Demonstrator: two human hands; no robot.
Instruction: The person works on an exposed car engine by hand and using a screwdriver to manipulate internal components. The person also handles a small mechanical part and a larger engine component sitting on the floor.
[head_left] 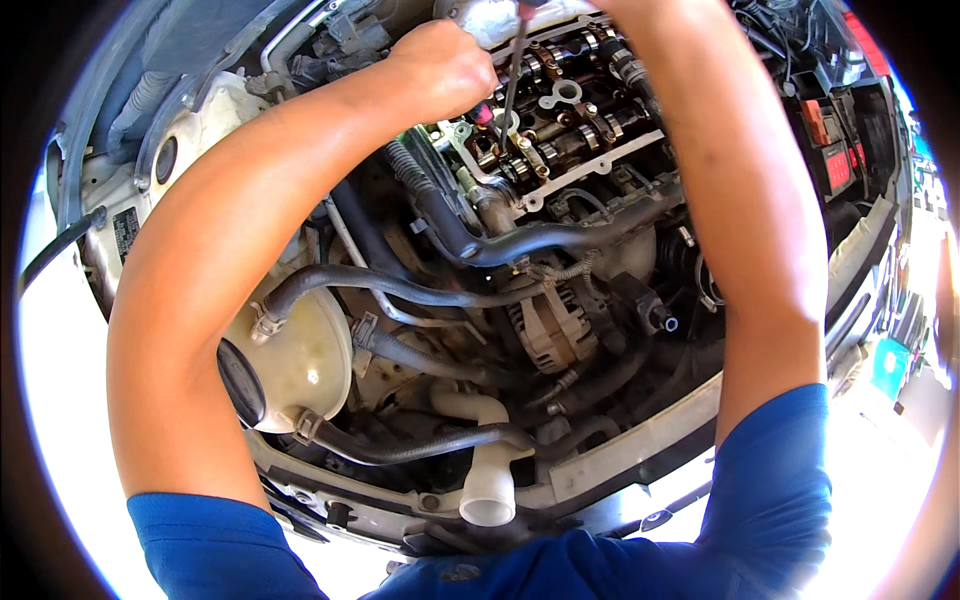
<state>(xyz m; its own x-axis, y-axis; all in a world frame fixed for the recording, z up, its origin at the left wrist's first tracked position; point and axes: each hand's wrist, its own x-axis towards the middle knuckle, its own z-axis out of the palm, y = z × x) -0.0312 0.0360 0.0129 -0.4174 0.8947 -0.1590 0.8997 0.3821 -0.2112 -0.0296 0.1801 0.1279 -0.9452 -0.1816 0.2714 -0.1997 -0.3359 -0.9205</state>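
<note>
Two hands over an open engine (560,120).
Left hand (445,70) fisted beside a screwdriver (512,85); right hand out of view.

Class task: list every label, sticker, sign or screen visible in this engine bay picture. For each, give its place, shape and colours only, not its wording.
Small dark rectangular sticker: on the white body panel at the far left, dark with pale print too small to make out.
Red and black rectangular labels: on the dark box at the upper right of the bay, partly hidden.
No screens or signs show.
</note>
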